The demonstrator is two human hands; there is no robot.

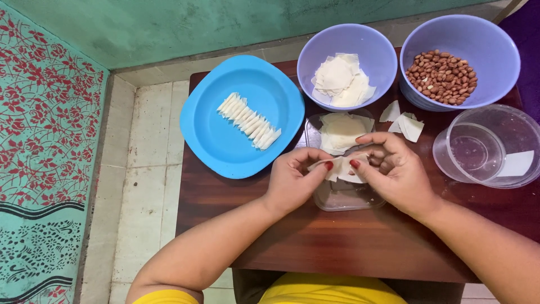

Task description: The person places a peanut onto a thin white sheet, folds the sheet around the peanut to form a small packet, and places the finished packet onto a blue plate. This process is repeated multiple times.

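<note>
Dark polished wood forms the small table (349,242), set against a green wall and pale floor tiles. Two lilac plastic bowls stand at the back: one (315,56) holds thin white wrapper squares, the other (495,39) brown-skinned peanuts. One round blue plate (214,141) carries a row of folded wrappers (249,121). Two clear plastic containers: a round one (495,169) at the right, a rectangular one (343,197) under the hands. Left hand (292,180) and right hand (396,169) both pinch one pale wrapper (342,167) between fingertips.

Plate (202,132) of folded wrappers (249,120) left, wrapper bowl (315,53) centre, peanut bowl (500,45) right, tub (526,132) before it.
</note>
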